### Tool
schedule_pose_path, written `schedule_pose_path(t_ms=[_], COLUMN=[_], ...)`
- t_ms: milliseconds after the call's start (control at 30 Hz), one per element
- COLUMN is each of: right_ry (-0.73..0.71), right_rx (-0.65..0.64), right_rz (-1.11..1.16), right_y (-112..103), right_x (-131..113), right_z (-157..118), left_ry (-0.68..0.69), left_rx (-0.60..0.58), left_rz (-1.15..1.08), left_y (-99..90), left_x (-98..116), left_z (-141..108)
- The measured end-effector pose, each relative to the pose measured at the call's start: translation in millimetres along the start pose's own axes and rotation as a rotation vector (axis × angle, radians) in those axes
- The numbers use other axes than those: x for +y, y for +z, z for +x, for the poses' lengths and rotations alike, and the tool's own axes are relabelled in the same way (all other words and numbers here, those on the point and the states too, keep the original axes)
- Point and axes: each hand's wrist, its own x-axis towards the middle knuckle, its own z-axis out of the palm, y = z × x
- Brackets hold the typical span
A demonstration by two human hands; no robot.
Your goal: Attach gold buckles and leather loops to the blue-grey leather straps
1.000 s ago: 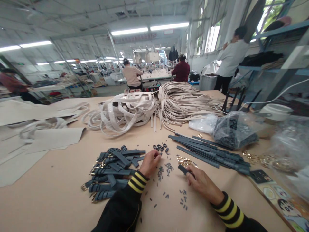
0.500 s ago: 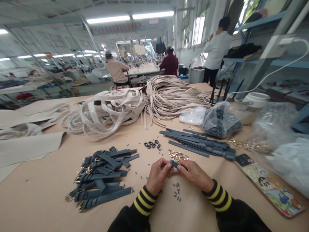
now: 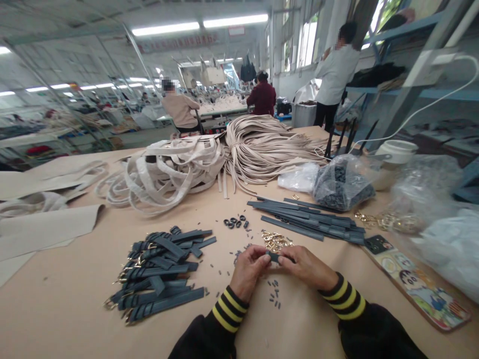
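Note:
Between my two hands is a short dark strap piece (image 3: 274, 257). My left hand (image 3: 247, 271) pinches its left end, and my right hand (image 3: 309, 268) grips its right end with thumb and fingers. Just beyond the fingertips lies a heap of gold clasps (image 3: 275, 239). Small dark bits (image 3: 275, 293) are scattered on the table below the hands. Several black loops (image 3: 235, 223) sit further up. To the left is a pile of dark straps with gold hardware (image 3: 160, 274); long dark strips (image 3: 307, 219) lie at the right.
Beige strap bundles (image 3: 262, 149) cover the back of the table (image 3: 82, 309). A phone in a cartoon case (image 3: 415, 284), a bag of black parts (image 3: 342, 184), a lidded container (image 3: 396, 152) and plastic bags are at the right. Three people are further off.
Both hands have shifted slightly to the right with the strap piece, and more of the piece shows between the fingers. The view has moved a little.

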Motion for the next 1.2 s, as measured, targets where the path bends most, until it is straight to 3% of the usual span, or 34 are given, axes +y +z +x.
schedule_pose_path(t_ms=[267,367,467,567,700,867,1000,1100,1200], right_ry=[-0.128,-0.167,-0.104,-0.024,-0.004,-0.046,-0.066,0.044,0.167], right_rx=[-0.036,-0.008,0.05,0.114,0.083,0.046,-0.065,-0.077,0.097], right_rz=[0.05,0.068,0.069,0.099,0.137,0.087,0.161,0.28,0.337], right_y=[1.0,6.9,12.9,17.0,20.8,15.7,2.7,-4.4,-8.1], right_x=[-0.4,-0.2,-1.4,-3.1,-3.5,-4.5,-7.6,-2.9,8.8], right_z=[-2.1,0.1,1.6,0.7,0.0,2.2,-1.1,-2.5,0.1], left_ry=[0.181,0.087,-0.015,-0.04,-0.079,-0.124,-0.12,-0.074,0.15], left_rx=[0.034,-0.003,0.026,-0.02,-0.129,0.007,0.08,0.074,0.137], left_rz=[0.351,0.18,-0.069,-0.071,0.001,0.042,-0.021,0.112,0.464], left_y=[4.5,6.0,5.7,5.2,6.0,7.6,5.3,-0.9,-5.4], left_x=[-2.5,-2.8,-3.8,-6.7,-9.3,-6.2,-2.6,3.4,11.0], left_z=[-5.0,-4.1,-2.1,-2.2,-4.3,-5.0,-2.6,2.9,11.6])
